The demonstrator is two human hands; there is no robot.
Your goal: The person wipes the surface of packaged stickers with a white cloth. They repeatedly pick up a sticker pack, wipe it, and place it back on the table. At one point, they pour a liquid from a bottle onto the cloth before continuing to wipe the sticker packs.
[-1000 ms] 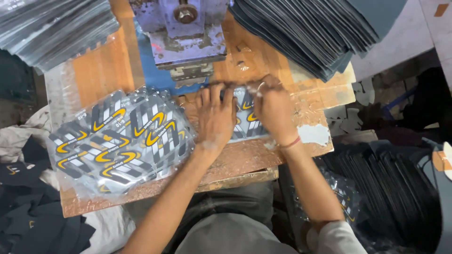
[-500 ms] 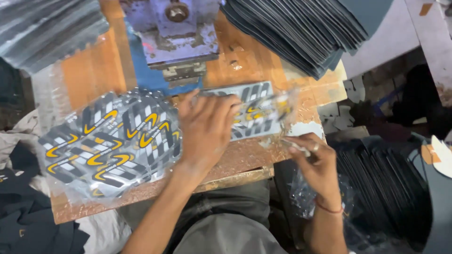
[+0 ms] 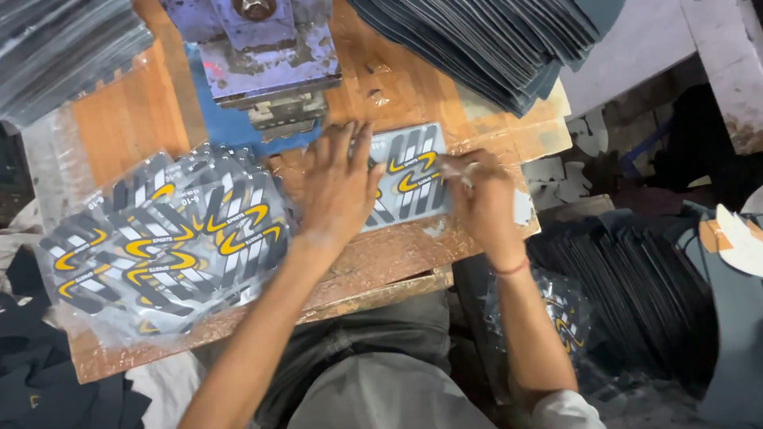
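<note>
Returning from below the table edge, where it hung half a second ago, the right hand (image 3: 481, 199) is back on the table (image 3: 381, 262) and pinches the right end of the printed sheet (image 3: 413, 171), fingers curled closed over its edge. The left hand (image 3: 338, 187) has stayed put: it lies flat and spread, palm down, pressing the sheet's left end to the wood. So the sheet is again held at both ends, as it was a second ago, which suggests the work on this piece goes on rather than a new piece being fetched.

The sheet lies flat between the two hands, just below the blue press (image 3: 262, 59). Its long axis runs left to right, tilted slightly up toward the right hand; the yellow curved marks on it run along that same line. Left of the left hand sits the pile of finished printed sheets (image 3: 167, 238), and beyond the right hand's knuckles a stack of dark blanks (image 3: 493, 40).
</note>
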